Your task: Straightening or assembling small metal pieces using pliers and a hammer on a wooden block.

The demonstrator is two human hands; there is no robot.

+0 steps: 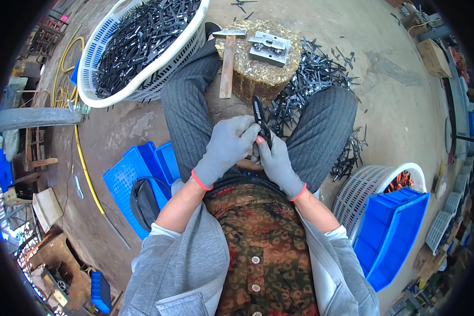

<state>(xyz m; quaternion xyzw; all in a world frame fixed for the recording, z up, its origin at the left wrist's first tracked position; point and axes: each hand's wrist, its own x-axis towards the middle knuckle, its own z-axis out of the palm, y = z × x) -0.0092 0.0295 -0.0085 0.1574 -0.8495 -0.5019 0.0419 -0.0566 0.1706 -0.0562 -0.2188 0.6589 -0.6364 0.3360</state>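
Gloves, grey with red-pink cuffs, meet in front of a seated person's lap, seen from above: the left hand (229, 141) and the right hand (277, 162) come together on one slim black tool (258, 111). I see it standing out between them, its long axis running away from the body, the far end leaning a little to the left and the near end disappearing among the fingers.

That far end is bare of any hand and points toward a round wooden stump (241, 59) just beyond the knees. The near end sits deeper in the right hand, whose thumb (263, 146) presses along it from the right; the thumb's tip looks uncovered. The left fingers are bunched together and closed in against the tool's left edge. Both hands therefore touch it, the right lower and nearer the body, the left slightly higher. How the fingers curl underneath I cannot tell, because the gloves hide it.

On the stump, a hammer (227, 67) lies at the left, its wooden handle reaching back over the near edge toward the person, and a metal block (269, 50) rests to its right. Dark loose parts (317, 73) are heaped on the floor to the right of the stump; a white basket (106, 101) full of similar black pieces stands at the upper left.
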